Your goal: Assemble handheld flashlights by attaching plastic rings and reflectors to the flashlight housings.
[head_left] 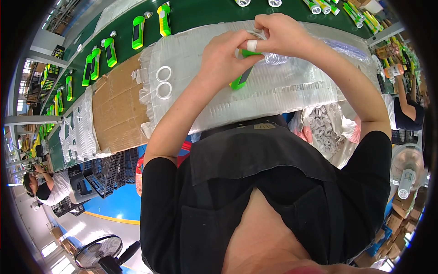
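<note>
A green flashlight with a dark panel is held between both hands above the covered worktop. My left hand wraps round its body, thumb pointing right. The fingers of my right hand close at its far end, where a pale ring-like edge shows; the rest of that end is hidden. A white band circles one right finger. Just under the right hand lies a row of clear round discs. To the left of my left forearm, a white ring and a second white ring lie flat.
Several green flashlights lie along the green belt beyond the worktop. Brown cardboard covers the left part. A bag of white rings sits below the front edge. Co-workers are at far left and right; a fan stands behind.
</note>
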### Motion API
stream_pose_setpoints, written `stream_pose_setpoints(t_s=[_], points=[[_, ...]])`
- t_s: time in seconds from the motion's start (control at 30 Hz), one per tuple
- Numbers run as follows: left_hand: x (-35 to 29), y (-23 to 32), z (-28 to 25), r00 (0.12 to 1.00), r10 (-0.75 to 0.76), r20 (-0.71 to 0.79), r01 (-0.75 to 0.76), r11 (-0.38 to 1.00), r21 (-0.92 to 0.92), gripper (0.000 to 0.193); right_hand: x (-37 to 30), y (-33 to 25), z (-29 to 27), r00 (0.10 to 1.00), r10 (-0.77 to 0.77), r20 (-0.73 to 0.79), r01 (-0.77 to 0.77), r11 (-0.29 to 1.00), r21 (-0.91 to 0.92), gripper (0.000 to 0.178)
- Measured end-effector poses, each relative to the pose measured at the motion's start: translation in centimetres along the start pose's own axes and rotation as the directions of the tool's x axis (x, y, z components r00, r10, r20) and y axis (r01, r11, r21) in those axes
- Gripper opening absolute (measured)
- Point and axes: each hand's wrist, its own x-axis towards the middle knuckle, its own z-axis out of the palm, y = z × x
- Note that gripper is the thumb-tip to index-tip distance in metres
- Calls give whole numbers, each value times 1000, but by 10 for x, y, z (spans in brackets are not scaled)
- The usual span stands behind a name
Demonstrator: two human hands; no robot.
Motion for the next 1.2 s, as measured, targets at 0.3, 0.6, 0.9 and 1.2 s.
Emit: stream_pose_setpoints(t_s=[0.3,0.6,0.9,1.2], points=[[5,0,-1,998,-33,59,35,999,-38,35,8,20,7,983,-171,64,166,984,71,40],[-3,-14,-12,997,45,57,-19,922,-387,72,-6,24,9,834,-457,-308,533,810,242,37],[-17,-11,-45,869,11,494,231,875,-426,65,-4,5,24,655,-450,-607,663,727,176,30],[74,-184,-14,992,-110,58,84,937,338,77,171,55,99,670,350,-654,53,857,513,38]])
